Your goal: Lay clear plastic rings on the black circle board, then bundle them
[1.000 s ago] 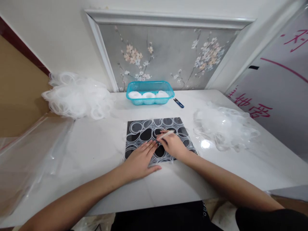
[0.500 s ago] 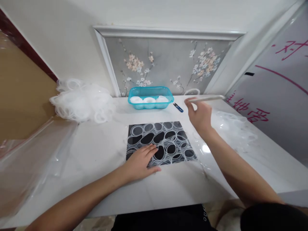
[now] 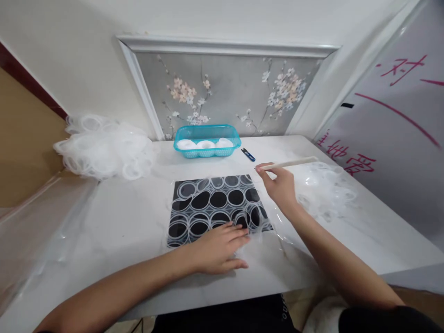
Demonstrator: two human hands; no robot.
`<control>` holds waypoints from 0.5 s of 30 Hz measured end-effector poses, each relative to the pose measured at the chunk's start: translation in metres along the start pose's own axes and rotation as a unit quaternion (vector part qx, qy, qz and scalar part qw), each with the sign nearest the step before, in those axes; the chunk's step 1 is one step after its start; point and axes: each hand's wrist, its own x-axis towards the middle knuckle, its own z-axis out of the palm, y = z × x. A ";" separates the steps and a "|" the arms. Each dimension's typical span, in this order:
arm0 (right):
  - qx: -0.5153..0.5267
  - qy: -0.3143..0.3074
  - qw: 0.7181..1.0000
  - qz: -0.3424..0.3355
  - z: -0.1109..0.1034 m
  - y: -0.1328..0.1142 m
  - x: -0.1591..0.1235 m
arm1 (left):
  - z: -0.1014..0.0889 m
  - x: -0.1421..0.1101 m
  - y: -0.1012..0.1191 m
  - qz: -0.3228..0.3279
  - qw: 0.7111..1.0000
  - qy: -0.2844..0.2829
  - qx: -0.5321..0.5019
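Note:
My left hand [image 3: 222,247] lies with fingers spread over the lower edge of a black sheet [image 3: 218,199] patterned with white rings. By its fingertips, loose clear rings [image 3: 255,217] overlap the sheet's lower right part. Beyond the sheet's upper right corner, my right hand [image 3: 280,182] pinches a slim white stick [image 3: 294,162] with a thin dark tip pointing left. Whether the tip touches anything is too small to tell. Blue thread snips [image 3: 248,155] lie on the table just behind and left of that hand.
A turquoise basket [image 3: 208,128] with white rolls stands at the back. Translucent rings form a big heap [image 3: 104,148] at the left and a smaller pile [image 3: 328,189] at the right. Plastic film [image 3: 38,259] covers the left side. A whiteboard [image 3: 391,120] rises at the right.
My left hand has slid right across the sheet, and the ring pattern under it looks rearranged, more evenly in rows. My right hand has lowered toward the table with the stick.

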 end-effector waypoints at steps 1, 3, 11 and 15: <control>-0.003 -0.026 1.000 -0.011 0.001 -0.001 -0.003 | -0.001 -0.002 0.001 0.034 0.999 0.006 -0.014; 0.008 -0.133 0.991 -0.025 0.010 -0.002 -0.016 | -0.002 -0.002 0.001 0.070 0.997 0.030 -0.027; 0.162 -0.148 0.971 0.099 0.023 0.005 -0.029 | 0.013 0.003 -0.012 -0.109 0.979 0.136 0.103; 0.290 -0.092 0.933 0.190 0.005 0.011 -0.002 | 0.015 0.003 -0.013 -0.140 0.981 0.090 0.102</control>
